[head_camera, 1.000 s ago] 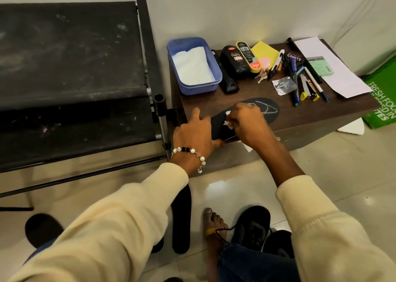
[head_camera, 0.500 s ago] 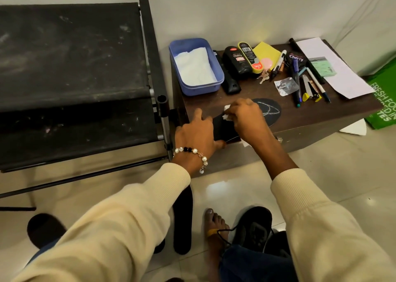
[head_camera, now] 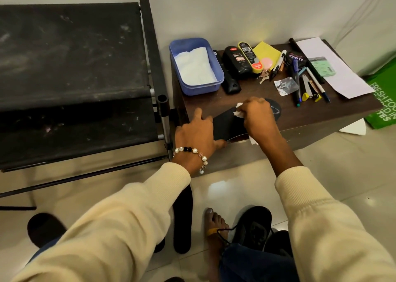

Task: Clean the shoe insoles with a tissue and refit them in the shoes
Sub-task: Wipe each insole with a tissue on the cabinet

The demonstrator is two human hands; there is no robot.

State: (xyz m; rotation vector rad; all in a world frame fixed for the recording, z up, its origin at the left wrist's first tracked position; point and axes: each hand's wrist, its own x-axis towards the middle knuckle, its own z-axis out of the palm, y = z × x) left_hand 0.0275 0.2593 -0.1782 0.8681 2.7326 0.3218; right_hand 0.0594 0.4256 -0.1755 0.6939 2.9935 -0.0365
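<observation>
The flat black foam insole (head_camera: 225, 123) lies along the front edge of the dark brown wooden table (head_camera: 310, 112), its heel end jutting past the edge. The left hand (head_camera: 197, 131) pins that near end down, fingers spread, thumb under the rim. The right hand (head_camera: 256, 115) bunches a crumpled white tissue (head_camera: 239, 110) in curled fingers, pressing it onto the insole's middle. A second black insole (head_camera: 183, 219) rests on the floor tiles beside a black sneaker (head_camera: 254, 226).
</observation>
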